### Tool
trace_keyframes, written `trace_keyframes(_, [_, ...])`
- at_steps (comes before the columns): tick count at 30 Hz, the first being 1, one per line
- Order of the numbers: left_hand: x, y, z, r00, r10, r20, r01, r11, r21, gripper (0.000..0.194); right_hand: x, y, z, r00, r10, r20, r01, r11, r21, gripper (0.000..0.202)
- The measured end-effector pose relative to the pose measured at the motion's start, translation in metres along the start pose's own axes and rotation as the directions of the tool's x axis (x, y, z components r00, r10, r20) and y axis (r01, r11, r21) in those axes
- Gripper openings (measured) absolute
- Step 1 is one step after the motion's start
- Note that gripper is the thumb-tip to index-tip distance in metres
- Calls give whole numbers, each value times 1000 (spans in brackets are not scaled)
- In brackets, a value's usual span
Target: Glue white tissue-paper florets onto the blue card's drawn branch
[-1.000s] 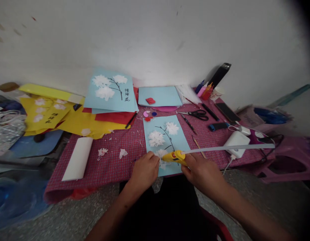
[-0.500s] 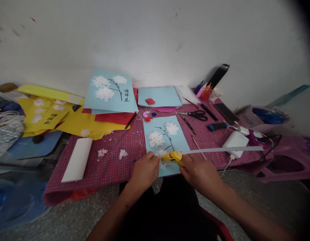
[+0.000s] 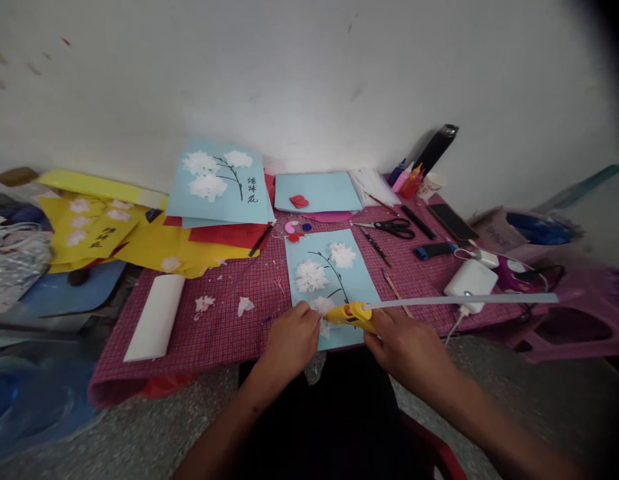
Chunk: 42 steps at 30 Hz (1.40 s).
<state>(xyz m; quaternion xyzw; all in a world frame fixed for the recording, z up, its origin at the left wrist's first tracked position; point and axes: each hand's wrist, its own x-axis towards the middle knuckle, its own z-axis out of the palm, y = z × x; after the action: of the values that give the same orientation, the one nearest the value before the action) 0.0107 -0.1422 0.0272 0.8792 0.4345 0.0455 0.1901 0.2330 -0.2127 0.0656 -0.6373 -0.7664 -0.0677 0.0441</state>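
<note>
My right hand [image 3: 397,337] is closed round the handle of a yellow hot glue gun [image 3: 348,313], from whose back a long translucent glue stick [image 3: 454,299] sticks out to the right. The gun's nozzle points left, close to the fingertips of my left hand [image 3: 293,337]. That hand is closed in a pinch at the lower edge of a light blue sheet [image 3: 359,280]; what it pinches is hidden behind the fingers. On the sheet are a drawn dark branch and white paper flowers [image 3: 311,276], the lowest one partly covered by the gun and my left hand.
Scissors [image 3: 397,228], a box cutter [image 3: 434,251] and a white charger [image 3: 470,283] lie to the right. A finished flower card [image 3: 217,180] rests on stacked paper at the back left. A folded white paper [image 3: 157,317] and petal scraps [image 3: 204,304] lie left.
My right hand and the glue gun have shifted slightly to the right, the glue stick with them. My left hand stays almost in place.
</note>
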Motion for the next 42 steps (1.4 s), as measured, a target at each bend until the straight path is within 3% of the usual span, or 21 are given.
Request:
trace_keyframes(22, [2, 1, -1, 1000, 13, 4, -13, 998, -55, 29, -12, 10, -5, 998, 38, -54, -35, 998, 50, 10])
trace_keyframes(30, [-15, -1, -1, 993, -41, -112, 17, 978, -207, 47, -32, 29, 5, 974, 175, -141, -143, 966, 214, 17])
trace_keyframes(35, [-24, -7, 3, 969, -73, -235, 4, 959, -284, 31, -37, 27, 20, 952, 295, -76, -263, 921, 286, 18])
trace_keyframes(42, [-23, -5, 8, 988, -20, -153, 2, 993, -117, 32, -34, 18, 25, 949, 303, -90, -264, 917, 297, 22])
